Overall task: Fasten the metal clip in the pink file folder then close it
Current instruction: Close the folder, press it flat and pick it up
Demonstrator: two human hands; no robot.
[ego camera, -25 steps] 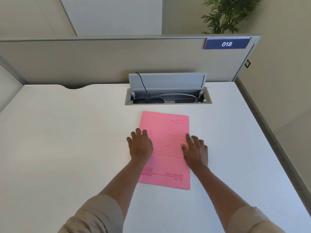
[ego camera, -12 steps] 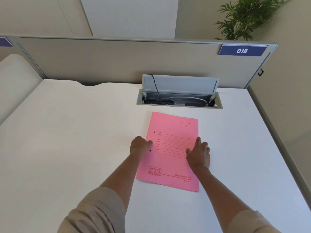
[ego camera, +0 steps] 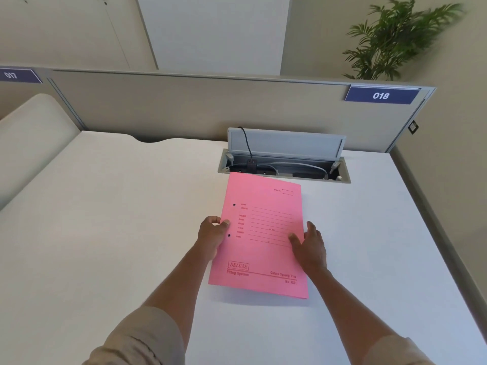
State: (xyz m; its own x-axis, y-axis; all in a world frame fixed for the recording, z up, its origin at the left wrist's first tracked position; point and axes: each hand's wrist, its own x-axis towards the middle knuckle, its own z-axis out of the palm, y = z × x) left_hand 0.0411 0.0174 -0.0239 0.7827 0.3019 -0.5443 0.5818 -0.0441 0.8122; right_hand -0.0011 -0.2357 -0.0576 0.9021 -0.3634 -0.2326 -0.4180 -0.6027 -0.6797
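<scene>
Pink file folder (ego camera: 263, 233): closed, front cover up, held just above the white desk (ego camera: 105, 233) near its centre; a shadow is cast beneath the near edge. Printed lines and a "DELUXE" mark are seen on the cover. The metal clip is hidden inside; only two dark holes are seen near the spine.

Left hand (ego camera: 212, 233): at 9 o'clock of the folder, clamped on the spine edge, thumb on the cover, fingers curled beneath.

Right hand (ego camera: 309, 242): at 3 o'clock of the folder, fingers spread and laid against the free edge; a firm grip cannot be told.

Cable box (ego camera: 284, 167): set into the desk at 12 o'clock of the folder, lid raised, cables inside.

Partition (ego camera: 184, 106): at the far desk edge, bearing label "018" (ego camera: 381, 95).

Potted plant (ego camera: 395, 38): behind the partition, at 1 o'clock.
</scene>
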